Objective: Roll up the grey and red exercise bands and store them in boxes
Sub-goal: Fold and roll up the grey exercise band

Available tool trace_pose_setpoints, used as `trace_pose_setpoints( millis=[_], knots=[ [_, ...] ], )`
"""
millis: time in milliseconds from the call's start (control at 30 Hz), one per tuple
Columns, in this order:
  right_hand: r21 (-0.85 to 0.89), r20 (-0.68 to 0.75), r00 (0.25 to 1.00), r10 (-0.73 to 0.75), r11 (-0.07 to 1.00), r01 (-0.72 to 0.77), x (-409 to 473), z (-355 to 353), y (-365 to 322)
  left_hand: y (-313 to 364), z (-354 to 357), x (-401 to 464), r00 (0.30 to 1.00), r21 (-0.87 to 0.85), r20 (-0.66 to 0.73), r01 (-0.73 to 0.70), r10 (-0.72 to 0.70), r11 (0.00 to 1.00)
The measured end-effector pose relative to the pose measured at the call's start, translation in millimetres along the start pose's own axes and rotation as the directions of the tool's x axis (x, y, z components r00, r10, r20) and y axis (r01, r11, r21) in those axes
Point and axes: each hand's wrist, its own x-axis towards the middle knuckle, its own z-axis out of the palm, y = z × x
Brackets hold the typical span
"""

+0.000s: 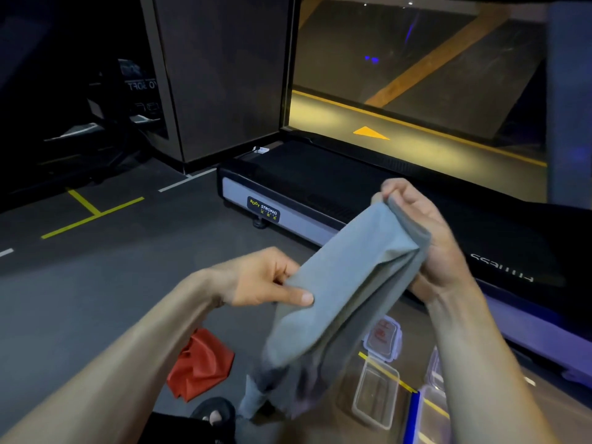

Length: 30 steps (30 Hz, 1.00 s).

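Both hands grip the grey band
Left hand (269,280) and right hand (426,238) pinch the grey band (339,302); its blurred lower end hides part of the clear boxes (376,397).

The treadmill (288,216) end carries a dark badge (263,209) reading "BODY STRONG", with small characters beneath too tiny to read. Its side rail shows upside-down lettering, seemingly "FITNESS". Mirrored letters on the dark glass (141,86) at left stay unclear.

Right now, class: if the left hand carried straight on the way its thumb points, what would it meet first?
Probably the grey exercise band itself, which the left hand already pinches; beyond it, the right hand.
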Motion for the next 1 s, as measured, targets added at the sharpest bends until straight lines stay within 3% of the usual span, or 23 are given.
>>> trace_pose_setpoints(
  millis=[200, 400, 667, 900, 1000],
  knots=[
    [0.146, -0.083, 0.996, 0.015, 0.989, -0.003, -2, -11, 0, 5, 2, 6, 0.983, -0.029, -0.139, -0.122, 0.117, 0.992],
    [0.180, -0.106, 0.994, 0.020, 0.984, -0.001, -4, -18, -1, 8, 4, 6, 0.983, -0.064, -0.136, -0.133, 0.123, 0.989],
    [0.165, -0.111, 0.994, 0.010, 0.986, 0.008, -4, -26, 5, 1, 3, 9, 0.944, 0.034, -0.294, -0.145, 0.149, 0.989],
    [0.181, -0.093, 0.996, 0.011, 0.983, 0.006, -3, -32, 10, -2, 3, 9, 0.945, 0.049, -0.297, -0.128, 0.136, 0.991],
    [0.178, -0.089, 0.996, 0.015, 0.984, 0.001, -2, -35, 9, 9, 3, 3, 0.917, -0.107, -0.335, -0.265, 0.216, 0.958]
  ],
)
